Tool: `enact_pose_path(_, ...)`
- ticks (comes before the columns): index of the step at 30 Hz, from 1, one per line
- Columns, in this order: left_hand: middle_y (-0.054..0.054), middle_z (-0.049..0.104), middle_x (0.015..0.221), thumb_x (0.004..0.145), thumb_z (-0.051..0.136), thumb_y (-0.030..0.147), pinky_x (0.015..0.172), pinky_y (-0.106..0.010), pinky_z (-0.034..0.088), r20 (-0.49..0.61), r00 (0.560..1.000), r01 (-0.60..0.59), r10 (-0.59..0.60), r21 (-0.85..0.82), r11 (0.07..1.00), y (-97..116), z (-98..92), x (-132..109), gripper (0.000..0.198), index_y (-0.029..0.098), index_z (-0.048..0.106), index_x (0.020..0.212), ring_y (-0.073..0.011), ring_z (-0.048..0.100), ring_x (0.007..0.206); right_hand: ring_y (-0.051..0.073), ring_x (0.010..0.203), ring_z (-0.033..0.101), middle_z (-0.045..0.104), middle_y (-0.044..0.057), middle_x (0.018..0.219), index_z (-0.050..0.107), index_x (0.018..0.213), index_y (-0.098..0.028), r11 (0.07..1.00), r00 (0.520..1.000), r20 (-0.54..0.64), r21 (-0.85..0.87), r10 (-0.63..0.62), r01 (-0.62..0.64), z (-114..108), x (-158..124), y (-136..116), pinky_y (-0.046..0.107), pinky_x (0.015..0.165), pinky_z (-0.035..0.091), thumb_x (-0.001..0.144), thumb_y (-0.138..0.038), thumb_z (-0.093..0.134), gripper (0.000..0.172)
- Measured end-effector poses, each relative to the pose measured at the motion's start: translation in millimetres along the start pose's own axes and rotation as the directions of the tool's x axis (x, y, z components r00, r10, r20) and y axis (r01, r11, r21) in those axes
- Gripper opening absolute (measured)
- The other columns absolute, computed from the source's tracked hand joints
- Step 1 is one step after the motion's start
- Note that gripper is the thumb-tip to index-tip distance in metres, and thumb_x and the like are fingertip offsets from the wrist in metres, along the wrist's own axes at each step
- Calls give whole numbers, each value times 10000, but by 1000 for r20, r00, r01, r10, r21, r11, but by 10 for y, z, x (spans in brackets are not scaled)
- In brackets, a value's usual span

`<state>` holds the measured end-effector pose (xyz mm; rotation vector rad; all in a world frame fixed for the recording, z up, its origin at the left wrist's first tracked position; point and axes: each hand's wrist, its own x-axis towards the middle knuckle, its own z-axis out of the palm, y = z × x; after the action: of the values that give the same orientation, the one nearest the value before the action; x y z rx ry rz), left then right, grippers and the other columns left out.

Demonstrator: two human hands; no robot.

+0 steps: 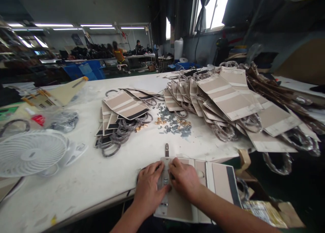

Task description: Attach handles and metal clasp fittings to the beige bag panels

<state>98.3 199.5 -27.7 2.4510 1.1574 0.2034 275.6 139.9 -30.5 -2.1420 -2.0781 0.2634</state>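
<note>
A beige bag panel [182, 206] with a white band and a black end strip lies at the table's front edge, partly overhanging it. My left hand [149, 184] rests on its left side, fingers stretched forward and thumb apart, beside a clear strip with small metal pieces. My right hand [185, 177] is closed at the panel's upper edge, its fingertips curled down; what they pinch is hidden. Just beyond the panel, a small dark tab with a metal end [167, 149] points away from me. Loose grey metal plates [175, 124] and gold fittings [159, 121] lie further back.
Stacked beige panels with plastic-wrapped handles [124, 106] stand left of the fittings, and a larger pile [228, 94] covers the right side. A white fan [33, 153] lies at left. Below right is an open cardboard box [289, 214]. Two people are far back.
</note>
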Motion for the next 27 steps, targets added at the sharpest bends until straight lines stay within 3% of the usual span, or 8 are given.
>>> enact_pose_path(8,-107,554,1551,877,708,331,1143,-508,375,16,997,-82,81,76,994,58,-24,-71,673,255,534,1523,-318,497,1406,222,840,726,701,92,1180,717,1131,-216,1000,1000,14,-22,-11,11,-35,-45,-39,311,676,455,916,-178,589,253)
enact_pose_path(11,-103,538,1577,865,739,366,1149,-507,379,22,996,-91,90,69,993,40,-53,-75,702,254,534,1527,-322,489,1425,202,858,728,733,57,1122,764,1088,-259,998,1000,-19,68,-5,6,-114,-20,75,290,711,470,981,-271,575,218)
enact_pose_path(13,-102,532,1593,854,757,389,1164,-505,373,19,996,-89,88,52,995,8,-54,-67,726,244,536,1531,-322,485,1440,202,928,730,761,33,1077,793,1088,-290,988,997,-60,153,42,-33,-216,34,310,281,773,485,1003,-333,571,241)
enact_pose_path(15,-99,534,1600,848,767,401,1178,-504,364,16,996,-83,83,33,996,-32,-37,-55,742,235,537,1533,-319,488,1447,213,1017,724,779,30,1124,802,1152,-300,971,978,-114,180,178,-156,-337,116,671,289,843,493,1001,-358,572,282)
enact_pose_path(17,-97,532,1606,839,778,410,1191,-506,355,18,997,-82,81,21,996,-70,-13,-46,759,226,537,1535,-319,486,1454,239,1090,711,761,46,1248,790,1238,-306,932,922,-148,130,357,-339,-443,215,1087,311,879,492,990,-376,570,338)
enact_pose_path(20,-92,521,1618,838,785,445,1200,-506,352,16,996,-84,84,11,996,-111,13,-54,779,235,531,1544,-319,482,1459,320,1118,704,734,140,1315,783,1295,-243,869,861,-116,77,494,-488,-510,376,1598,361,840,493,953,-348,585,409)
enact_pose_path(23,-80,497,1639,849,781,497,1204,-510,355,9,996,-93,93,1,996,-127,21,-75,775,249,536,1541,-320,473,1468,340,1090,713,764,144,1263,831,1188,-244,842,839,-69,60,540,-537,-468,498,1826,362,797,482,922,-347,600,367)
enact_pose_path(27,-71,463,1664,852,776,557,1207,-532,359,-1,994,-105,105,-3,994,-135,32,-88,785,244,545,1533,-337,459,1479,329,1040,716,801,127,1147,847,1066,-237,841,841,-46,75,539,-535,-433,530,1855,346,757,466,880,-327,621,306)
